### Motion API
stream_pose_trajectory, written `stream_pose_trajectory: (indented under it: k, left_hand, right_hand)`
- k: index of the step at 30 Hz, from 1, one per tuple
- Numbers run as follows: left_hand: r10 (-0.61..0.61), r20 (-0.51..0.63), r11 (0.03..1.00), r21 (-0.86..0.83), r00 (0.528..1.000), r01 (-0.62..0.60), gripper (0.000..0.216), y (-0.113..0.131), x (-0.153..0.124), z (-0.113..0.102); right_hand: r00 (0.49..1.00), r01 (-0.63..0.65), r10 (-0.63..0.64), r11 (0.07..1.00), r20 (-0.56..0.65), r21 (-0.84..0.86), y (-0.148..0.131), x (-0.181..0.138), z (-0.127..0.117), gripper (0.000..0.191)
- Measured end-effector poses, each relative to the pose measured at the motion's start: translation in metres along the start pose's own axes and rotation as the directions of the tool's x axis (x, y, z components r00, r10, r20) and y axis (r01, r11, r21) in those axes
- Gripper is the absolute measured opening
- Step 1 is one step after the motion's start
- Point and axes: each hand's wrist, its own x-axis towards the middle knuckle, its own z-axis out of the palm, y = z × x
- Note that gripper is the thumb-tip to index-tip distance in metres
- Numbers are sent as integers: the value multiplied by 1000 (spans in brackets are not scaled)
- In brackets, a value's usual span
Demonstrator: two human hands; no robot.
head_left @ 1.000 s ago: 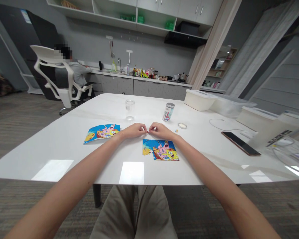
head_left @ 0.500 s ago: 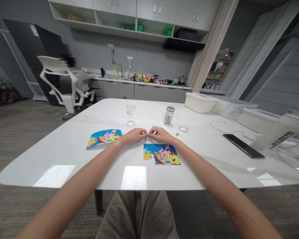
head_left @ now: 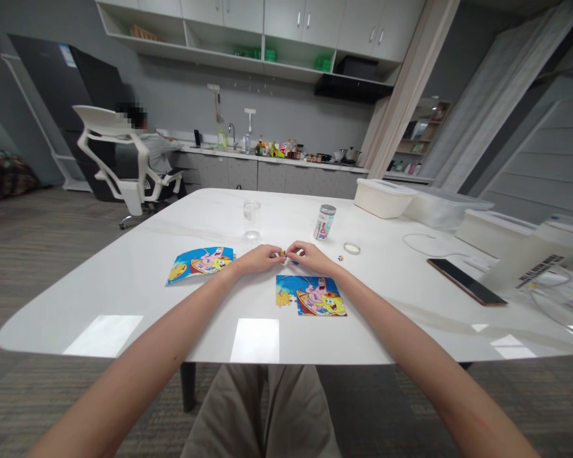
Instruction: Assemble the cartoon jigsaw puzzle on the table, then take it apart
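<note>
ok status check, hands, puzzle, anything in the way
Left hand pinching small piece, right hand close beside it. Puzzle on table, lower-left corner unfilled. Clear jar and canister beyond hands, out of the way.

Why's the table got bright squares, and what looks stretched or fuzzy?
Head view: bright patches are glare on the shiny table, probably reflected lights; head view: forearms look stretched toward the corners, likely lens distortion; head view: the puzzle piece at the left hand is unclear.
</note>
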Motion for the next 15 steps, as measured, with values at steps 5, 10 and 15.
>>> stream_pose_trajectory:
  k: [5,10,15]
  left_hand:
    - [-12,-26,1000,-10,1000,11,33,0,1,1]
    - [-5,-43,1000,-14,999,4,36,1,1,-1]
    - [-15,-33,1000,-8,999,14,33,1,1,0]
  right_hand:
    - [1000,-19,19,1000,15,14,0,-1,0,15]
    - [1000,-16,16,999,17,36,0,-2,2,17]
    - [1000,-22,22,997,11,70,0,0,2,17]
